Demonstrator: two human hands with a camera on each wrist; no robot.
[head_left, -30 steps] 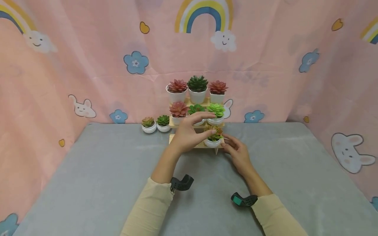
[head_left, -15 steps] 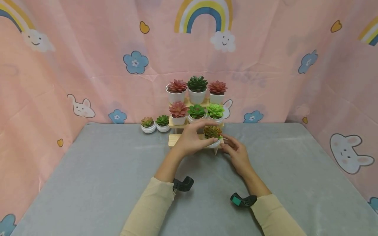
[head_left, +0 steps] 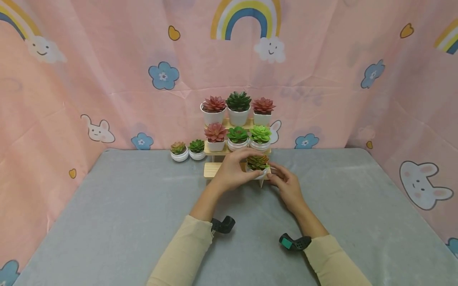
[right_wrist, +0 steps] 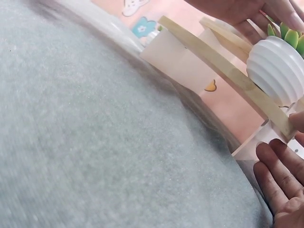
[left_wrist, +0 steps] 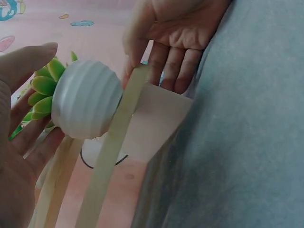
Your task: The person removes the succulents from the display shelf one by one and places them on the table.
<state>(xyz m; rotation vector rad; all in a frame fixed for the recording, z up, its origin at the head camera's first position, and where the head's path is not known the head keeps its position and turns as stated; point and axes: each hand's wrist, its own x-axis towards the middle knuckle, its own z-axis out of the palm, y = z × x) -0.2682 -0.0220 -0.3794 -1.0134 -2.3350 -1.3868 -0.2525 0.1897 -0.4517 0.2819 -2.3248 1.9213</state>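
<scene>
A yellow-green succulent (head_left: 257, 162) in a white ribbed pot (left_wrist: 88, 99) stands at the right end of the lowest tier of a wooden plant stand (head_left: 212, 170). My left hand (head_left: 232, 171) curls round this succulent from the left, thumb in front and fingers behind, among the leaves and along the pot. With my right hand (head_left: 288, 186) I hold the right end of the same tier. In the right wrist view the thumb (right_wrist: 297, 122) lies at the board's end and the fingers (right_wrist: 280, 171) are by the pale side leg under it.
Several potted succulents fill the two upper tiers, among them a dark green one (head_left: 239, 104) at the top. Two small ones (head_left: 179, 151) stand on the grey cloth (head_left: 125, 222) left of the stand. A pink patterned curtain (head_left: 118, 59) hangs behind.
My left hand has come down a little and closed in on the yellow-green succulent, uncovering the middle tier's plants. My right hand stays at the stand's end.
</scene>
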